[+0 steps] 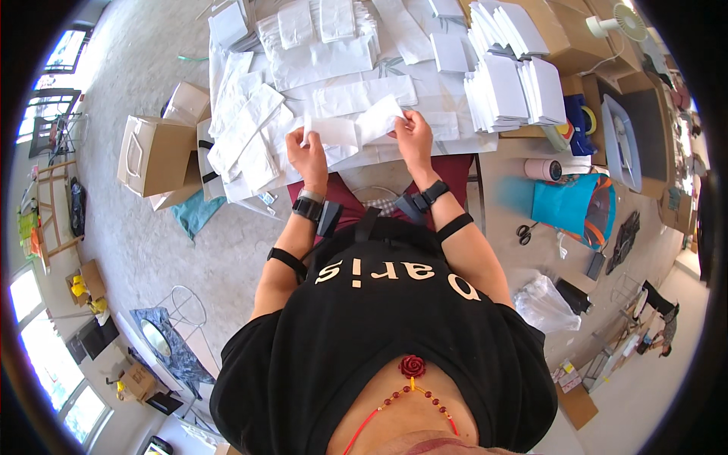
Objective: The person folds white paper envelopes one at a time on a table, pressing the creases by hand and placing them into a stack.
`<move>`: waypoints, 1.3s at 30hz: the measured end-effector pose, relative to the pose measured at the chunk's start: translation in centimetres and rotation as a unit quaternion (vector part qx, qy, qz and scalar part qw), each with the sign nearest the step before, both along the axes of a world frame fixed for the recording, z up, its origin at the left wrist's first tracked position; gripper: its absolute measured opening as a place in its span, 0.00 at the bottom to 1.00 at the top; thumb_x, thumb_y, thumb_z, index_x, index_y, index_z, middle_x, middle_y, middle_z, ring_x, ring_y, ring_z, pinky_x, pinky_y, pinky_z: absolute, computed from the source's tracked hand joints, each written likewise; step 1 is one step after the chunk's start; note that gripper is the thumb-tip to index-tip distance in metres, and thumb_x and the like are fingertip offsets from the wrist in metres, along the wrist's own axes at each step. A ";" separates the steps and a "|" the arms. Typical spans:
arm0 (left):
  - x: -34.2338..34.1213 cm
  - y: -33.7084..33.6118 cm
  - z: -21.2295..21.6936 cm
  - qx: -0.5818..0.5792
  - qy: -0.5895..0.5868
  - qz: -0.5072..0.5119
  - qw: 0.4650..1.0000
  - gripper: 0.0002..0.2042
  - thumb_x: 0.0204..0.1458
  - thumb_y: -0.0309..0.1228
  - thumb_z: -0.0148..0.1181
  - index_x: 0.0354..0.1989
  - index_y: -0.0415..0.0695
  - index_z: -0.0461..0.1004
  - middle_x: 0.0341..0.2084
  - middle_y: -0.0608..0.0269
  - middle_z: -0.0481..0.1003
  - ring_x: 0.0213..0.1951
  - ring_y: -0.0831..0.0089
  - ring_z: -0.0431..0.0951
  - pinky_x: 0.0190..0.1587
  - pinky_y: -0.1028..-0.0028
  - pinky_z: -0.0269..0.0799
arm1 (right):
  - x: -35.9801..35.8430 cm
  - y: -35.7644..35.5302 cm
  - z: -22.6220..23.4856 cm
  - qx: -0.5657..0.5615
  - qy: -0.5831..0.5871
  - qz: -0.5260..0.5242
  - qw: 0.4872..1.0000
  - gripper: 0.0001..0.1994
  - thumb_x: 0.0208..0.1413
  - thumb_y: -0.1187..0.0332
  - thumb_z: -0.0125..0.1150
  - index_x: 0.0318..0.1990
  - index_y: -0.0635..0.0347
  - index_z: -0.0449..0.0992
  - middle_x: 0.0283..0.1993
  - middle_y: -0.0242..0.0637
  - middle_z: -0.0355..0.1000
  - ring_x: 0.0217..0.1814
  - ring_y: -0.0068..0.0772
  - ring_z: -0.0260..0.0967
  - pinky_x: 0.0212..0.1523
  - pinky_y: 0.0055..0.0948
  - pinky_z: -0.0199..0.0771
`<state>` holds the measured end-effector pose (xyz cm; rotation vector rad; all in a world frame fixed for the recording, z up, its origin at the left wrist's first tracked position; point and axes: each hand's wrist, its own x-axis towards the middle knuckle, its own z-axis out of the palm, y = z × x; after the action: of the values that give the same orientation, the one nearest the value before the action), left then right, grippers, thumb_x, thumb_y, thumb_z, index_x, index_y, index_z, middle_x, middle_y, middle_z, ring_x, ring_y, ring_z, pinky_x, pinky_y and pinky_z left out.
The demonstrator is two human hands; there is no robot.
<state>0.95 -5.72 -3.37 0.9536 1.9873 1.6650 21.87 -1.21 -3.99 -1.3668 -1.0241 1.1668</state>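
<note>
My left hand [307, 158] pinches the edge of a thin, slightly see-through white sheet [336, 133] over the near edge of the table. Fingers closed, my right hand [414, 141] grips a brighter white folded piece [381, 118] by its right end. The two white pieces come close together between my hands; whether they are joined I cannot tell. Just beyond them lies a flat strip of white wrappers [365, 96] on the table [485, 142]. Loose white wrappers [254, 133] overlap in a heap beside my left hand.
Stacks of white folded packets [497, 91] stand at the table's right side. More flat white wrappers [322, 64] lie farther back. Cardboard boxes [155, 155] sit left of the table. On the right floor are a turquoise bag [565, 208], scissors [525, 233] and a pink cylinder [537, 169].
</note>
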 end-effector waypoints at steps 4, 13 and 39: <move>-1.5 -2.3 -2.4 -0.099 0.118 -0.048 0.987 0.08 0.53 0.25 0.61 0.38 0.35 0.71 0.42 0.49 0.74 0.46 0.58 0.76 0.46 0.66 0.74 | 1.8 -0.4 -1.5 -0.048 -0.048 -0.019 0.998 0.10 0.63 0.71 0.60 0.47 0.70 0.76 0.40 0.43 0.80 0.35 0.32 0.82 0.34 0.27 0.84; 0.4 -1.9 -3.4 -0.060 0.233 -0.125 0.963 0.14 0.46 0.20 0.70 0.32 0.40 0.66 0.47 0.45 0.71 0.53 0.48 0.70 0.57 0.56 0.66 | 3.5 -0.8 -1.3 -0.031 -0.263 0.001 0.964 0.11 0.62 0.66 0.60 0.43 0.67 0.78 0.39 0.48 0.80 0.35 0.46 0.81 0.40 0.41 0.78; -0.8 -1.9 -2.8 -0.259 0.215 -0.147 0.930 0.25 0.48 0.38 0.71 0.54 0.43 0.74 0.34 0.53 0.77 0.48 0.53 0.76 0.51 0.59 0.71 | 4.0 -1.6 -2.0 0.027 -0.308 -0.009 0.951 0.10 0.57 0.68 0.64 0.42 0.65 0.78 0.36 0.49 0.80 0.37 0.51 0.79 0.41 0.44 0.77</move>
<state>0.12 -7.61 -6.12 1.3918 2.2410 0.7482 25.89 -2.86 -6.03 -1.7381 -1.4598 0.6923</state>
